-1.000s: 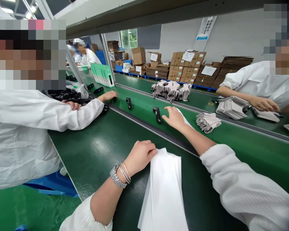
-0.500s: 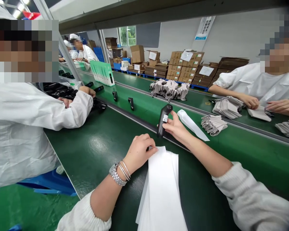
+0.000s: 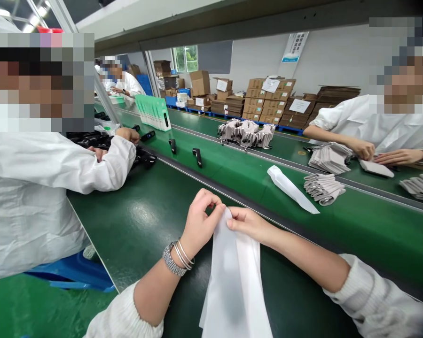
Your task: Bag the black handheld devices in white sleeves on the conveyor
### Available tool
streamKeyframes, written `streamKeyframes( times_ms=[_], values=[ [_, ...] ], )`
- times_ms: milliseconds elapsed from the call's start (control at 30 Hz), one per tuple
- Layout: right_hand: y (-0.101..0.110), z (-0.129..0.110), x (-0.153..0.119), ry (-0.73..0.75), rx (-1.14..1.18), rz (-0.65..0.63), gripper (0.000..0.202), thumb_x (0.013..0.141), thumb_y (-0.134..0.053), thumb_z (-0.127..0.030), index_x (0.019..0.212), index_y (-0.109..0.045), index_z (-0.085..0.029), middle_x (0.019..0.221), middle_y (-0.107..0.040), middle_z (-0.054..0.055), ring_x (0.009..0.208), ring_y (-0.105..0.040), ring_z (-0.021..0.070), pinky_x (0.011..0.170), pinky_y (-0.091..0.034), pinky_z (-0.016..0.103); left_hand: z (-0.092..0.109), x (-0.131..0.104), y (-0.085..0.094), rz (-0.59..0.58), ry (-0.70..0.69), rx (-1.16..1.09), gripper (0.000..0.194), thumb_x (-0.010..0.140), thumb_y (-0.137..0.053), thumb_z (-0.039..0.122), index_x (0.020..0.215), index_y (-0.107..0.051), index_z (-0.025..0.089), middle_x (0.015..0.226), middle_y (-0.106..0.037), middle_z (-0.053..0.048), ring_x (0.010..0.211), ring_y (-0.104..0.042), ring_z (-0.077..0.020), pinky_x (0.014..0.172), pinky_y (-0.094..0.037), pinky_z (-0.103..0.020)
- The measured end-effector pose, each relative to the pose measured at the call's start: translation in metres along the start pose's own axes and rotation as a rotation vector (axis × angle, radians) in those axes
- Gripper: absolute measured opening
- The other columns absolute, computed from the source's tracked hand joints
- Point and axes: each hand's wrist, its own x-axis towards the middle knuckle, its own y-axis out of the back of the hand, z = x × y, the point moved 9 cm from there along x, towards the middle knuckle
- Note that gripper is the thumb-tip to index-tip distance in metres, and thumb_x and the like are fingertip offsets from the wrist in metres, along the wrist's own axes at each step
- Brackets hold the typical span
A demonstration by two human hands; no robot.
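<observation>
Before me on the green table lies a stack of long white sleeve bags (image 3: 254,291). My left hand (image 3: 202,217) pinches the top edge of the uppermost white bag (image 3: 223,263). From the right, my right hand (image 3: 251,224) pinches the same mouth between thumb and fingers. A dark, long shape shows through the thin white material of this bag. On the belt beyond my right hand lies another white bag (image 3: 292,188), its top end bulging. Farther left on the belt are two black handheld devices (image 3: 197,157).
A green conveyor belt (image 3: 232,173) runs past the table, behind a dark rail. Bundles of grey cords or pouches (image 3: 324,188) lie along it. A person in white (image 3: 49,164) sits close on my left; another (image 3: 366,122) works across the belt. An overhead beam (image 3: 232,23) crosses above.
The black device that my right hand held above the belt is out of sight; a dark shape now shows in the top bag. My right hand has come down to the bag's mouth.
</observation>
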Motion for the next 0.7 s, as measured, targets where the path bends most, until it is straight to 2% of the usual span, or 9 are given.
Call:
streamKeyframes(
  times_ms=[67,100,233,333,400,467,533,600,700],
  values=[
    [0.002,0.001,0.001,-0.051,0.095,0.045,0.035,0.081,-0.065,-0.052,0.085,-0.062,-0.018,0.076,-0.058,0.001,0.068,-0.055,0.0138,0.067,-0.044,0.028,-0.004,0.001,0.002,0.024,0.022,-0.016,0.015,0.085,-0.056,0.021,0.071,-0.053,0.017,0.079,-0.050,0.000,0.077,-0.050,-0.0115,0.073,-0.043,-0.025],
    [0.012,-0.002,0.003,-0.052,0.126,0.126,0.034,0.081,-0.065,-0.052,0.086,-0.061,-0.018,0.075,-0.058,0.001,0.065,-0.054,0.0137,0.065,-0.044,0.028,-0.005,0.001,0.002,0.026,0.028,-0.024,0.015,0.085,-0.056,0.021,0.071,-0.053,0.017,0.078,-0.051,0.000,0.076,-0.049,-0.0111,0.072,-0.043,-0.025],
    [0.096,-0.034,0.017,0.066,0.040,0.588,0.030,0.083,-0.056,-0.050,0.096,-0.056,-0.022,0.078,-0.060,0.002,0.066,-0.055,0.0175,0.062,-0.045,0.030,-0.010,0.003,0.001,0.016,0.044,0.002,0.015,0.086,-0.054,0.020,0.070,-0.053,0.017,0.077,-0.051,0.001,0.073,-0.048,-0.0098,0.070,-0.042,-0.024],
    [0.167,-0.066,0.027,0.175,-0.350,0.880,0.023,0.088,-0.045,-0.043,0.084,-0.054,-0.022,0.073,-0.055,0.001,0.067,-0.053,0.0184,0.065,-0.043,0.031,-0.015,0.003,-0.004,-0.053,0.060,0.085,0.016,0.085,-0.054,0.021,0.069,-0.054,0.017,0.074,-0.051,0.001,0.070,-0.047,-0.0093,0.067,-0.040,-0.023],
    [0.194,-0.077,0.038,0.177,-0.715,0.929,0.024,0.089,-0.040,-0.037,0.075,-0.052,-0.021,0.073,-0.055,0.003,0.075,-0.054,0.0210,0.073,-0.043,0.034,-0.020,0.002,-0.010,-0.124,0.069,0.131,0.017,0.084,-0.055,0.021,0.067,-0.054,0.016,0.072,-0.051,0.002,0.067,-0.046,-0.0089,0.064,-0.038,-0.023],
    [0.201,-0.073,0.046,0.176,-0.997,0.901,0.022,0.087,-0.041,-0.032,0.079,-0.056,-0.020,0.085,-0.058,0.007,0.090,-0.056,0.0247,0.082,-0.042,0.038,-0.024,0.001,-0.014,-0.170,0.077,0.157,0.019,0.083,-0.055,0.022,0.065,-0.052,0.016,0.070,-0.051,0.002,0.065,-0.044,-0.0084,0.062,-0.036,-0.022],
    [0.192,-0.059,0.047,0.210,-1.109,0.846,0.022,0.084,-0.045,-0.029,0.094,-0.061,-0.019,0.103,-0.059,0.011,0.102,-0.054,0.0261,0.089,-0.041,0.039,-0.027,0.001,-0.015,-0.180,0.080,0.178,0.020,0.083,-0.055,0.023,0.065,-0.051,0.016,0.071,-0.052,0.002,0.063,-0.043,-0.0080,0.061,-0.035,-0.022],
    [0.171,-0.039,0.044,0.233,-1.070,0.730,0.026,0.083,-0.048,-0.027,0.103,-0.062,-0.019,0.110,-0.058,0.011,0.100,-0.056,0.0241,0.088,-0.043,0.037,-0.028,0.001,-0.016,-0.179,0.076,0.197,0.019,0.083,-0.055,0.023,0.065,-0.051,0.016,0.071,-0.052,0.002,0.063,-0.043,-0.0079,0.061,-0.035,-0.022],
    [0.134,-0.006,0.038,0.164,-0.918,0.472,0.024,0.088,-0.044,-0.030,0.097,-0.065,-0.021,0.100,-0.064,0.006,0.087,-0.060,0.0201,0.078,-0.045,0.033,-0.029,0.000,-0.016,-0.175,0.069,0.218,0.020,0.083,-0.055,0.024,0.065,-0.051,0.016,0.069,-0.051,0.003,0.062,-0.042,-0.0078,0.061,-0.034,-0.022]
  ],
)
